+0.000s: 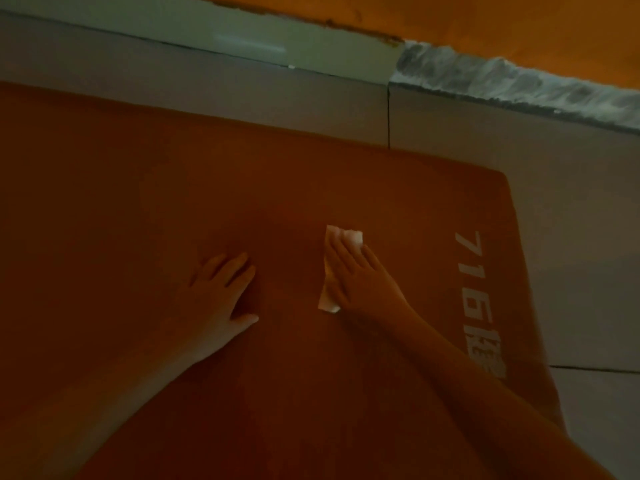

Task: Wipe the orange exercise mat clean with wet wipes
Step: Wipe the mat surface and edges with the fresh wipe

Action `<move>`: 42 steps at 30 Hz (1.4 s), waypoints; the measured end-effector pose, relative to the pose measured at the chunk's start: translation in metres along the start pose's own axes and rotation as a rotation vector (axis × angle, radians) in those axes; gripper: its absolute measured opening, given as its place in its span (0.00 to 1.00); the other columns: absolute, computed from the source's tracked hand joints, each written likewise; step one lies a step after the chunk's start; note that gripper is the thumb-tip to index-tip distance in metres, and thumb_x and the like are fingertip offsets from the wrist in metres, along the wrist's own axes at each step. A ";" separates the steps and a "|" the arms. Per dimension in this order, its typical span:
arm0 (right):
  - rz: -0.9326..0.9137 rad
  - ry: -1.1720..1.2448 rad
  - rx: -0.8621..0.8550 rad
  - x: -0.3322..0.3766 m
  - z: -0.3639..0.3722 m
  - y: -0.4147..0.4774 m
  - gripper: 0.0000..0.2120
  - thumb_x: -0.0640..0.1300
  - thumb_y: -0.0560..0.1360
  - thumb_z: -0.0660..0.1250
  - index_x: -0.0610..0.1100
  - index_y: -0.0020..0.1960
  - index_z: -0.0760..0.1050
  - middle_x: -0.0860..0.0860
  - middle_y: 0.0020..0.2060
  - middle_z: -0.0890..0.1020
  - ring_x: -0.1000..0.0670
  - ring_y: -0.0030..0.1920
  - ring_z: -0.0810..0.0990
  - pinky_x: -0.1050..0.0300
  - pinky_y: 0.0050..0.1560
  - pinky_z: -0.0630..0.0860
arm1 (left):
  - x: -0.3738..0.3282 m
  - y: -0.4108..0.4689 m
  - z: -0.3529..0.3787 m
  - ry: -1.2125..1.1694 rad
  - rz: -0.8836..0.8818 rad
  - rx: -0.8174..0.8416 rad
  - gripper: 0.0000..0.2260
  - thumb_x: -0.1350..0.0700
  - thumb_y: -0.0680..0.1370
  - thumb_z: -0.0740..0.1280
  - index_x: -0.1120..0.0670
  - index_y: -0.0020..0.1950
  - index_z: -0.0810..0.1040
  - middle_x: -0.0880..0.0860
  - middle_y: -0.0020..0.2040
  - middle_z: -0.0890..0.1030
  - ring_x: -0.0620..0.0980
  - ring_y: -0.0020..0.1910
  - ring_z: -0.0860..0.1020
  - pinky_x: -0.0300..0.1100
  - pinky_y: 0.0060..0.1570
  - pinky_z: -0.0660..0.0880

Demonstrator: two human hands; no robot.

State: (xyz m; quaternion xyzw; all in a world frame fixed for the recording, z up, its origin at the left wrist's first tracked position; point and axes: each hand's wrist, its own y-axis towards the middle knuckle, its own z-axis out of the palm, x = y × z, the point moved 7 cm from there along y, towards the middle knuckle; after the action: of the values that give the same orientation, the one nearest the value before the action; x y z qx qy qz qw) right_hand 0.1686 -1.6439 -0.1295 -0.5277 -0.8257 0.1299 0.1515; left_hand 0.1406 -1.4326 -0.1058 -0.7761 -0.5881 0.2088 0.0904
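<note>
Head view: right hand (360,278) presses flat on wet wipe (349,235); left hand (221,292) rests flat on orange mat (121,202).

left hand (218,296): flat, palm down, fingers straight and close together, thumb splayed rightward, extended from lower left | right hand (360,278): flat, palm down, fingers straight, pointing up-left, extended from lower right

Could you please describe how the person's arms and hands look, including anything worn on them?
Both the left hand and the right hand are bare. They wear no gloves, and no ring, watch or bracelet shows in the dim light. The forearms are uncovered too, with no sleeve in view as far as the frame's edge.
</note>
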 end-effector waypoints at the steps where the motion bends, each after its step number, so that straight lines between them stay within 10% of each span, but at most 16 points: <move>1: 0.013 -0.029 -0.006 -0.012 -0.005 0.005 0.33 0.60 0.72 0.27 0.46 0.73 0.30 0.48 0.73 0.33 0.49 0.74 0.32 0.49 0.73 0.36 | 0.000 0.001 0.000 -0.007 0.012 -0.003 0.36 0.39 0.76 0.64 0.49 0.78 0.53 0.49 0.79 0.47 0.51 0.78 0.45 0.54 0.74 0.44; 5: 0.228 -0.121 -0.022 -0.056 -0.034 0.045 0.31 0.55 0.82 0.43 0.40 0.75 0.32 0.42 0.75 0.35 0.42 0.76 0.37 0.44 0.76 0.43 | -0.016 0.005 -0.007 0.122 0.122 -0.064 0.40 0.43 0.64 0.78 0.56 0.71 0.71 0.55 0.75 0.64 0.55 0.74 0.60 0.61 0.64 0.62; 9: 0.300 0.039 -0.031 -0.054 -0.056 0.090 0.29 0.50 0.83 0.45 0.37 0.77 0.40 0.40 0.76 0.39 0.41 0.76 0.38 0.43 0.76 0.44 | -0.021 0.007 0.002 0.071 0.072 0.101 0.35 0.45 0.79 0.64 0.43 0.78 0.45 0.41 0.71 0.32 0.52 0.77 0.39 0.56 0.74 0.45; 14: 0.017 -0.104 -0.014 -0.047 -0.060 0.101 0.33 0.52 0.82 0.52 0.38 0.78 0.40 0.41 0.77 0.40 0.41 0.76 0.39 0.39 0.76 0.46 | -0.023 0.006 0.004 0.017 0.028 0.167 0.36 0.38 0.78 0.61 0.43 0.78 0.43 0.43 0.70 0.27 0.51 0.76 0.33 0.54 0.73 0.40; 17: 0.244 -0.271 -0.046 -0.102 -0.071 0.096 0.39 0.49 0.78 0.65 0.40 0.78 0.44 0.39 0.77 0.45 0.37 0.76 0.44 0.35 0.73 0.54 | -0.025 0.003 0.003 0.068 0.036 0.182 0.38 0.36 0.77 0.61 0.43 0.78 0.42 0.43 0.69 0.26 0.52 0.76 0.33 0.57 0.74 0.43; 22: 0.649 -0.114 -0.086 -0.131 -0.082 0.092 0.33 0.49 0.81 0.57 0.43 0.79 0.44 0.43 0.78 0.48 0.40 0.77 0.48 0.40 0.75 0.51 | -0.023 0.003 0.003 0.076 0.026 0.199 0.39 0.37 0.77 0.62 0.43 0.78 0.41 0.44 0.70 0.26 0.50 0.73 0.30 0.55 0.72 0.38; 30: 0.078 0.090 -0.243 -0.087 -0.055 0.065 0.28 0.45 0.83 0.54 0.38 0.78 0.47 0.44 0.77 0.45 0.44 0.77 0.44 0.44 0.75 0.50 | -0.023 0.004 0.006 0.077 0.026 0.204 0.39 0.37 0.77 0.61 0.44 0.78 0.40 0.45 0.70 0.26 0.49 0.71 0.29 0.56 0.73 0.38; 35: 0.613 0.327 -0.286 -0.142 -0.044 0.055 0.29 0.52 0.82 0.45 0.37 0.78 0.47 0.39 0.77 0.49 0.41 0.77 0.47 0.42 0.76 0.49 | -0.023 0.003 0.005 0.089 0.019 0.217 0.39 0.37 0.77 0.61 0.44 0.78 0.40 0.45 0.70 0.26 0.51 0.74 0.31 0.56 0.74 0.40; 42: -0.119 0.038 -0.072 -0.049 -0.013 0.004 0.30 0.60 0.79 0.36 0.47 0.76 0.38 0.51 0.74 0.38 0.51 0.75 0.36 0.53 0.73 0.37 | -0.025 0.003 0.003 0.143 0.026 0.213 0.40 0.37 0.77 0.61 0.45 0.78 0.39 0.48 0.75 0.30 0.54 0.76 0.34 0.57 0.75 0.42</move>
State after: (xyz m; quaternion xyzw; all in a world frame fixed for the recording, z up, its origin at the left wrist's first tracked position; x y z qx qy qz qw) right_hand 0.1964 -1.6864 -0.1243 -0.4852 -0.8567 0.0810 0.1554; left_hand 0.1359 -1.4576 -0.1043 -0.7827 -0.5445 0.2151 0.2113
